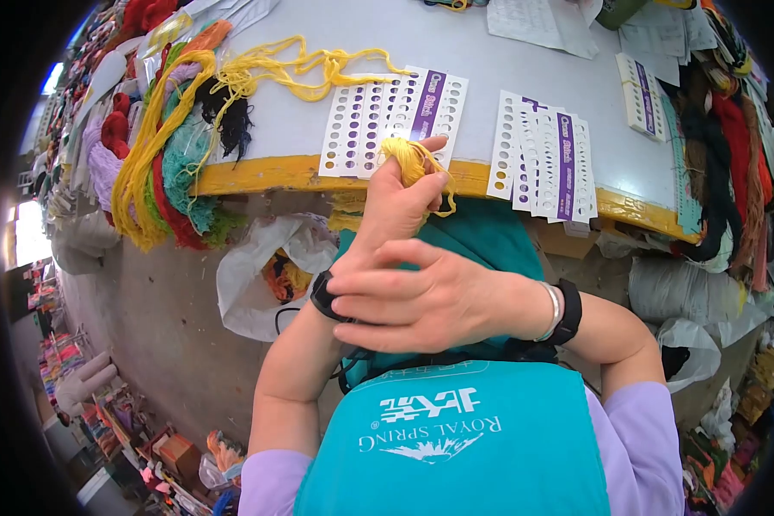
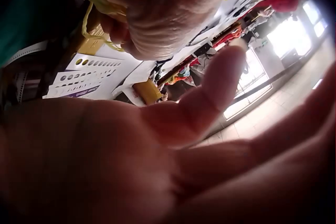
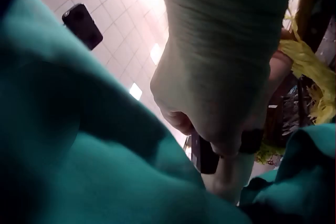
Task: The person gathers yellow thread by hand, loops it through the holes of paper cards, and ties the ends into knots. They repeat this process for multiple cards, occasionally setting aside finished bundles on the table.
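1. Head view: white table with a yellow near edge [image 1: 533, 77] fills the far half, and the person in a teal apron [image 1: 490, 482] is right up against it.
2. Over on the left, a heap of multicoloured yarn hanks [image 1: 185, 185] spills past the edge; a loose trail of yellow strands [image 1: 305, 69] runs from it to the far end of a fanned set of white, purple-striped punched cards [image 1: 393, 120]. Danger there: one tug on a crossed strand could knot the trail or drag a card askew.
3. Further right, a second fan of white punched cards [image 1: 542, 155] pokes over the near edge. A stray elbow could tip those to the floor.
4. Now the right hand [image 1: 439, 301], lying across the left wrist, fingers relaxed and slightly parted, no yarn visible in it. Whether it touches the black wristband [image 1: 322, 295] I can't tell; a strand caught on that band or on the silver bangle [image 1: 552, 311] would likely snag.
5. Left hand [image 1: 404, 198], just above the near edge: it's holding, fingers bent around a small yellow yarn bundle [image 1: 407, 155].
6. Smallest of all, a loose yellow end [image 1: 450, 203] dangles at its right; should the grip slacken, the bundle could unravel.
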A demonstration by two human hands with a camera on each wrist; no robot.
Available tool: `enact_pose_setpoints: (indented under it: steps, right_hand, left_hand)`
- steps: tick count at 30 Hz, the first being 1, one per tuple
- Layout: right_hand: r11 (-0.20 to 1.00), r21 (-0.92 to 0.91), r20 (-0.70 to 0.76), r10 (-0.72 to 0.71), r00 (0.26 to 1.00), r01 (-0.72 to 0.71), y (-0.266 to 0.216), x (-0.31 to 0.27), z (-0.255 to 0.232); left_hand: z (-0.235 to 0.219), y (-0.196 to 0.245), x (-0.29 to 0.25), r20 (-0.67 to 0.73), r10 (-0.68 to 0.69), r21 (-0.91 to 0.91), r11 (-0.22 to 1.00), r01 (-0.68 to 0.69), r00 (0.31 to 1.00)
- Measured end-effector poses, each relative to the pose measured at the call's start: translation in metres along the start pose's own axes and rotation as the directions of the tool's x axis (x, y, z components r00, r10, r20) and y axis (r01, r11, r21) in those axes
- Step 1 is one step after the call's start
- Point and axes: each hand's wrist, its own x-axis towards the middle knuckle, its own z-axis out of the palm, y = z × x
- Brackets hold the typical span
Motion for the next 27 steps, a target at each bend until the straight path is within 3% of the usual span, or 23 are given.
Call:
enact_pose_setpoints:
  steps: [4,8,11,14,18,21,24,25,27]
  right_hand:
    - [0.987,-0.154,-0.063,-0.061,0.996,0.050,-0.013,-0.001,0.020]
    - [0.991,-0.130,-0.026,-0.038,0.999,0.035,-0.015,-0.003,0.012]
    - [0.994,-0.108,-0.003,-0.035,0.999,0.035,-0.015,-0.004,0.010]
    - [0.994,-0.103,-0.057,-0.035,0.998,0.029,-0.015,-0.004,0.015]
    - [0.996,-0.073,-0.078,-0.048,0.996,0.042,-0.013,0.002,0.011]
    - [0.996,0.049,-0.083,0.083,0.993,-0.079,-0.003,-0.001,-0.013]
    - [0.931,0.020,-0.232,0.359,0.904,-0.364,0.015,-0.017,-0.035]
    - [0.853,0.116,-0.266,0.520,0.812,-0.508,0.019,-0.023,-0.037]
    - [0.613,0.312,-0.277,0.789,0.548,-0.726,0.024,-0.031,-0.037]
  left_hand:
    - [-0.001,0.006,0.000,0.000,-0.035,-0.051,0.998,0.035,0.999]
    - [-0.006,-0.003,0.000,0.016,-0.144,-0.415,0.899,0.137,0.990]
    - [-0.008,-0.004,-0.002,0.086,-0.159,-0.576,0.797,0.180,0.983]
    - [-0.008,0.001,-0.002,0.092,-0.158,-0.610,0.771,0.181,0.983]
    - [-0.009,0.009,-0.002,0.090,-0.128,-0.460,0.874,0.155,0.988]
    - [-0.016,0.018,-0.007,0.098,-0.105,-0.360,0.924,0.134,0.990]
    - [-0.013,0.030,-0.020,0.087,-0.090,-0.337,0.935,0.115,0.992]
    - [-0.012,0.031,-0.022,0.070,-0.069,-0.297,0.951,0.087,0.995]
    - [-0.007,0.033,-0.025,0.069,-0.051,-0.258,0.964,0.067,0.996]
